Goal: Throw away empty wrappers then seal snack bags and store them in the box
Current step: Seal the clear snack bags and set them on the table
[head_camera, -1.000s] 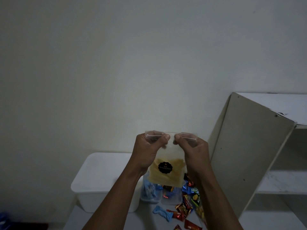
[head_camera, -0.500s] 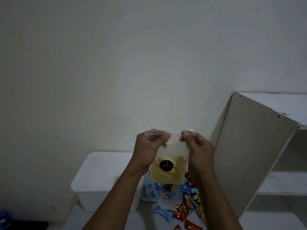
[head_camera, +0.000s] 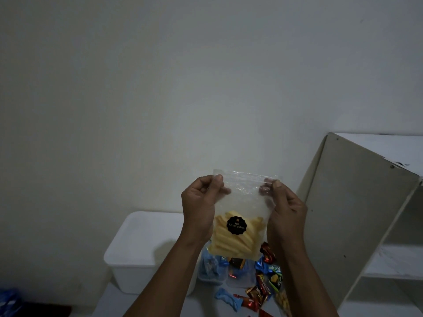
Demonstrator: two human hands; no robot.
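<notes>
I hold a clear zip bag of yellow potato sticks (head_camera: 240,216) upright in front of me, a round black label on its front. My left hand (head_camera: 201,207) pinches the bag's top left corner between thumb and fingers. My right hand (head_camera: 283,209) pinches the top right corner the same way. The top strip is stretched flat between both hands. Below the bag, several small snack packets (head_camera: 261,291) in red, blue and green lie scattered on the white surface. A white plastic box (head_camera: 142,255) stands at the lower left of my arms.
A white shelf unit (head_camera: 357,213) stands at the right with open compartments. A plain wall fills the background. Something blue (head_camera: 9,303) lies at the bottom left corner. Clear containers (head_camera: 210,271) sit under the packets.
My hands have moved apart along the bag's top edge, from the middle out to the two corners. The bag now hangs flatter and closer to the camera.
</notes>
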